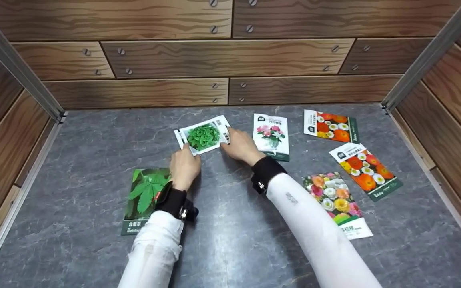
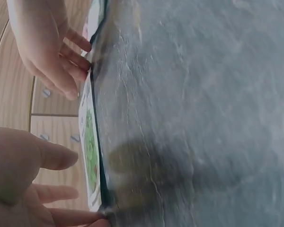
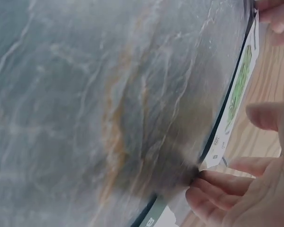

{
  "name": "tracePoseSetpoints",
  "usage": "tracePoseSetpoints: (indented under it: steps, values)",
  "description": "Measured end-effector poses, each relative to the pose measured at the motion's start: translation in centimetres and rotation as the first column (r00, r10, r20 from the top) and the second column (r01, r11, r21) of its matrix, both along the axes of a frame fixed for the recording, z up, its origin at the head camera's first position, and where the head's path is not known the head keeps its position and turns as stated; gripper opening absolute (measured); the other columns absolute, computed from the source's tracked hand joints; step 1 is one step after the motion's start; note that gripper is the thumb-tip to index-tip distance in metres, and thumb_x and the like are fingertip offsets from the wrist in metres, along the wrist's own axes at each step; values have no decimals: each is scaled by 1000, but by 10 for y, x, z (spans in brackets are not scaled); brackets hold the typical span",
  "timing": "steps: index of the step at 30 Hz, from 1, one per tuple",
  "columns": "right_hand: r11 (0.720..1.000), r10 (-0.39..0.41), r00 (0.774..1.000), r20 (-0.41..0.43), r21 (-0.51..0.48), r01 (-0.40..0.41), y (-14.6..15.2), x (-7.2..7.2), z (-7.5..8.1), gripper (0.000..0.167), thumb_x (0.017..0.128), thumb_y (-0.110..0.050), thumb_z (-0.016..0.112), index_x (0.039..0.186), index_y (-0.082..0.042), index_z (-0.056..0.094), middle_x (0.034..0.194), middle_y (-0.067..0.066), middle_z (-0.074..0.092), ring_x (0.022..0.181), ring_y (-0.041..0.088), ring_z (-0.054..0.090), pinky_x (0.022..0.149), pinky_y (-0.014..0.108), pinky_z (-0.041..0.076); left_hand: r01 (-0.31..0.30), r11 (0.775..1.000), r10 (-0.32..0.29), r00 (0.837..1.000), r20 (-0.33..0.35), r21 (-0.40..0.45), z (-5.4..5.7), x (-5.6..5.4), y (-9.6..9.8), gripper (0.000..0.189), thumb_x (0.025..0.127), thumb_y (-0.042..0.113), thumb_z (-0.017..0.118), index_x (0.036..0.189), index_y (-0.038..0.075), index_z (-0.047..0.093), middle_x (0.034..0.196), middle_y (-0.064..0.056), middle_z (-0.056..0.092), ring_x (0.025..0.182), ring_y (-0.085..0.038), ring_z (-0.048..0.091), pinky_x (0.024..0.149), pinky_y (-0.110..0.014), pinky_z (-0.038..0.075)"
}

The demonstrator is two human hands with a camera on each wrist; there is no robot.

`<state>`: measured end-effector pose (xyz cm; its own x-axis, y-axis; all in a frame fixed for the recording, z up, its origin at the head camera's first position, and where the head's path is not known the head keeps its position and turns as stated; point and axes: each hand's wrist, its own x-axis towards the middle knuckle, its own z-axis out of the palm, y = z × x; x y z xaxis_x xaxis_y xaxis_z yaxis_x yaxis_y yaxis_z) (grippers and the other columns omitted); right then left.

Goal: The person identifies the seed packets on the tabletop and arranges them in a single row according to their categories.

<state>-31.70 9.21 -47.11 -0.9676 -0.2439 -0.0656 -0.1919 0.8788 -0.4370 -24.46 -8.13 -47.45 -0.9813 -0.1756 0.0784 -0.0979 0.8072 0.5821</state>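
Note:
A white seed packet (image 1: 203, 137) with a leafy green plant on it lies slightly turned on the table, toward the back. At its lower left corner, fingertips of my left hand (image 1: 185, 168) touch the edge. My right hand (image 1: 241, 147) has its fingers at the packet's right end. In the left wrist view the left thumb (image 2: 59, 157) stands apart from the packet. The right wrist view likewise has the right thumb (image 3: 262, 116) off the surface, while the other fingers (image 3: 217, 189) rest on the table beside the packet's end.
Right of my right hand lies a pink-flower packet (image 1: 270, 136). Farther right are two orange-poppy packets (image 1: 331, 126) and a mixed-flower packet (image 1: 335, 198). A green-leaf packet (image 1: 144, 196) lies partly under my left wrist. Wood-patterned walls (image 1: 166, 60) enclose the grey table (image 1: 222, 248).

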Motion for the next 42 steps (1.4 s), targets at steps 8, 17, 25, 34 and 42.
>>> tracePoseSetpoints:
  steps: [8, 17, 25, 34, 42]
  values:
    - [887, -250, 966, 67, -384, 257, 4, 4, 9, 46, 100, -9, 63, 142, 10, 56, 130, 31, 68, 114, 42, 70, 105, 51, 58, 26, 989, -31, 999, 28, 148, 4, 6, 1, 49, 100, 16, 63, 143, -7, 58, 132, -34, 68, 121, -50, 66, 106, -58, 54]
    - [449, -311, 923, 225, -822, 351, 27, 39, 19, 45, 94, 7, 60, 138, 13, 59, 106, 18, 70, 67, 4, 63, 62, 19, 62, 28, 888, 17, 996, -93, 460, 5, 51, -4, 57, 100, 13, 64, 153, -3, 48, 146, -28, 59, 121, -41, 67, 107, -52, 56]
    - [381, -229, 957, 176, -889, 254, 43, 90, 29, 39, 95, 10, 59, 134, 15, 59, 95, 7, 65, 70, 6, 65, 61, 19, 60, 32, 741, 51, 993, -104, 670, 14, 90, -19, 60, 104, 12, 61, 159, -1, 39, 137, -26, 63, 107, -31, 71, 83, -23, 61]
    - [553, -144, 990, 7, -829, 87, 54, 121, 37, 30, 97, 9, 60, 126, 12, 66, 108, 26, 70, 73, 5, 65, 65, 22, 60, 152, 801, -41, 979, -200, 579, 33, 107, -27, 31, 103, 12, 66, 132, 2, 70, 117, -18, 77, 92, -18, 71, 78, -16, 54]
    - [524, -112, 994, -5, -850, 55, 54, 132, 44, 32, 97, 9, 62, 129, 11, 65, 100, 16, 72, 71, 6, 65, 64, 21, 60, 221, 815, -124, 969, -212, 535, 41, 112, -20, 28, 99, 7, 68, 126, 0, 72, 102, -18, 78, 71, -7, 65, 60, -18, 52]
